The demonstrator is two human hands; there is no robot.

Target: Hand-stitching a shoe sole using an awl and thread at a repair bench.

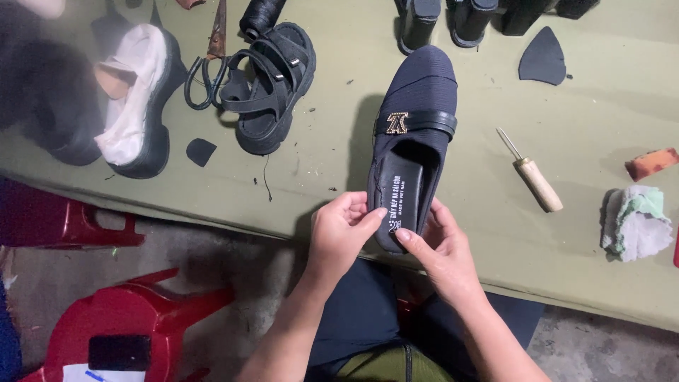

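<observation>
Both hands, left hand (341, 230) and right hand (440, 247), grip navy loafer (417, 99) heel.

Soft, even light, moderately bright, without glare.
Lit from the far right, with short soft shadows thrown leftward beside the navy shoe (414, 134) and awl (532, 173). Blurred and smeared at the far left corner; sharp at centre; slightly bowed toward the edges.

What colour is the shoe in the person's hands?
The ribbed fabric slip-on shoe is dark navy blue, with a black strap; the head view shows it.
</observation>
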